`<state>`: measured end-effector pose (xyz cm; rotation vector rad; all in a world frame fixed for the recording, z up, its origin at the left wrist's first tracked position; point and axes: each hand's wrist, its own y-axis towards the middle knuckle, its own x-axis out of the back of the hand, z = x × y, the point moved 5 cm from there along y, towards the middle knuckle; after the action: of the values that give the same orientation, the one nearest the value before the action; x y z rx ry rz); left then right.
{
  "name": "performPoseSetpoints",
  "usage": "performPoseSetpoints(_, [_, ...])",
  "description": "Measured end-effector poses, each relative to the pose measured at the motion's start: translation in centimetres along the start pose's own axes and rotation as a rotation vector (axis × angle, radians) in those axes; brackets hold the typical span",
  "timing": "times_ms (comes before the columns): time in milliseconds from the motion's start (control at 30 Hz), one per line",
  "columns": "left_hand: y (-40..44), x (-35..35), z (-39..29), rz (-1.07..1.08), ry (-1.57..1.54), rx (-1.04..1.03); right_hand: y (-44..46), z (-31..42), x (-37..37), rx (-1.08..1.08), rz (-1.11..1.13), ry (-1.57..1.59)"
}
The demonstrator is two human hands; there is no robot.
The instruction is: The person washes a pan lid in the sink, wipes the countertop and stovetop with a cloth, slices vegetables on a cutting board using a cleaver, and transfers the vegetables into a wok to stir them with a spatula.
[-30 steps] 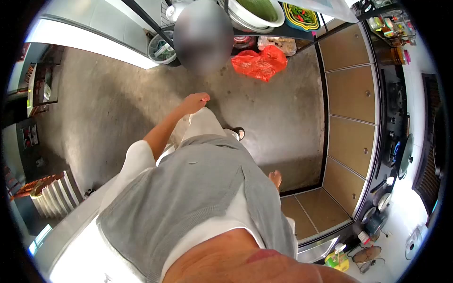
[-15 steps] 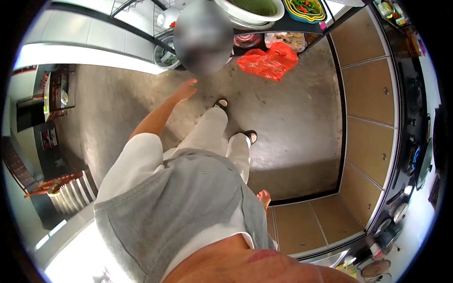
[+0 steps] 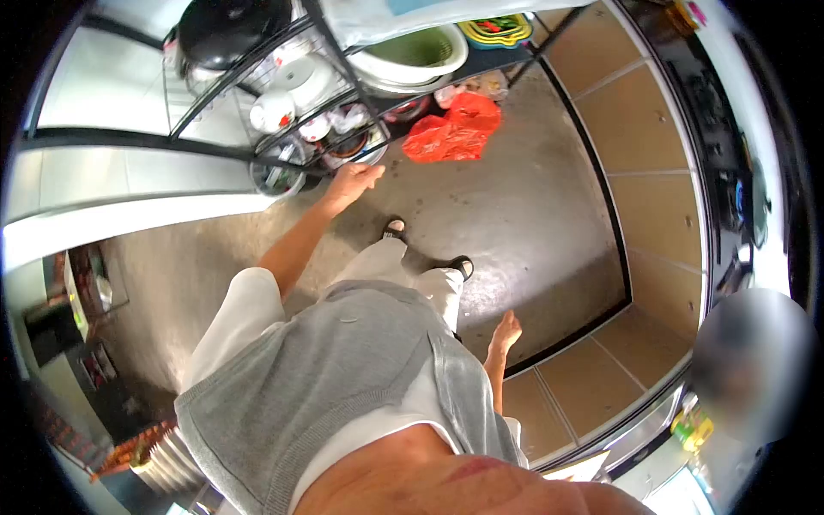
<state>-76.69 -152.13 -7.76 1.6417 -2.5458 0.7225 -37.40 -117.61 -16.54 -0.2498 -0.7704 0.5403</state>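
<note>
My left hand (image 3: 354,184) hangs out in front of the body at upper centre, below the black rack, fingers loosely bent and slightly apart, with nothing visible in it. To its right a red plastic bag (image 3: 455,129) lies on the floor by the rack's foot; the hand does not touch it. My right hand (image 3: 508,330) is low at the right side of the body, over the floor near the cabinets, fingers relaxed and no object visible in it. Both sandalled feet show on the floor between the hands.
A black metal rack (image 3: 232,154) holds a white basin (image 3: 412,60), a yellow-rimmed basket (image 3: 498,33), a black pan (image 3: 232,30) and a rice cooker. Brown cabinets (image 3: 644,137) line the right, under a stove counter. A waste bin (image 3: 279,176) stands near the left hand.
The view has turned, bringing more of the rack into sight at upper left. My left hand is nearer the rack, and more of my right hand and forearm shows.
</note>
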Motion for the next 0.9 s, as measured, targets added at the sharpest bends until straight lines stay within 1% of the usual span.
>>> performPoseSetpoints(33, [1.2,-1.7,-1.1,0.056,-0.136,0.057,-0.2,2.2,0.2,-0.007,-0.035,0.014])
performPoseSetpoints(67, [1.7,-3.6,-3.3,0.080,-0.127,0.015,-0.6,4.4,0.6,-0.066,-0.043,0.223])
performPoseSetpoints(100, [2.7,-5.9,-3.8,0.187,-0.175,-0.046,-1.1,6.3,1.3,-0.117,-0.055,0.436])
performPoseSetpoints(133, [3.2,-8.3,-5.1,0.252,-0.148,-0.087,-1.3,8.1,2.2,-0.117,-0.098,0.451])
performPoseSetpoints(167, [3.3,-10.7,-6.4,0.311,-0.122,-0.130,-1.4,10.2,2.9,-0.053,-0.100,0.530])
performPoseSetpoints(200, [3.5,-13.2,-7.2,0.425,-0.052,-0.195,-1.2,11.9,4.0,0.018,-0.094,0.608])
performPoseSetpoints(233, [2.5,-15.6,-9.1,0.517,-0.043,-0.199,-0.9,13.1,5.3,0.029,-0.115,0.624])
performPoseSetpoints(300, [1.0,-19.8,-11.6,0.630,0.053,-0.272,-0.2,15.4,8.4,0.174,-0.162,0.625])
performPoseSetpoints(333, [0.5,-21.7,-12.3,0.627,0.055,-0.286,0.3,16.0,10.0,0.199,-0.188,0.639])
performPoseSetpoints(433, [-0.6,-26.9,-13.4,0.666,0.092,-0.255,2.4,15.5,16.4,0.236,-0.319,0.605])
performPoseSetpoints(500, [-1.2,-29.8,-14.5,0.700,0.186,-0.335,3.7,14.1,21.8,0.345,-0.432,0.540])
performPoseSetpoints(533, [-1.3,-31.2,-15.1,0.719,0.181,-0.335,3.9,13.3,24.5,0.349,-0.508,0.492])
performPoseSetpoints(600, [-0.5,-34.8,-14.5,0.715,0.107,-0.439,4.9,10.3,29.6,0.281,-0.635,0.511])
performPoseSetpoints(633, [-0.2,-36.5,-14.7,0.730,0.096,-0.382,5.1,8.2,32.6,0.254,-0.719,0.504])
performPoseSetpoints(667, [0.3,-37.8,-14.7,0.744,0.087,-0.319,4.9,7.2,35.0,0.287,-0.771,0.490])
performPoseSetpoints(767, [1.8,-41.6,-15.6,0.721,0.030,-0.262,4.3,5.1,42.2,0.241,-0.981,0.549])
performPoseSetpoints(800, [1.8,-42.4,-16.4,0.695,0.027,-0.255,4.1,4.8,44.2,0.224,-1.018,0.578])
performPoseSetpoints(833, [2.1,-43.3,-16.7,0.646,0.077,-0.219,4.4,3.8,46.2,0.284,-1.066,0.554])
performPoseSetpoints(900, [3.3,-44.4,-16.7,0.626,0.072,-0.209,4.8,2.4,48.9,0.280,-1.159,0.560])
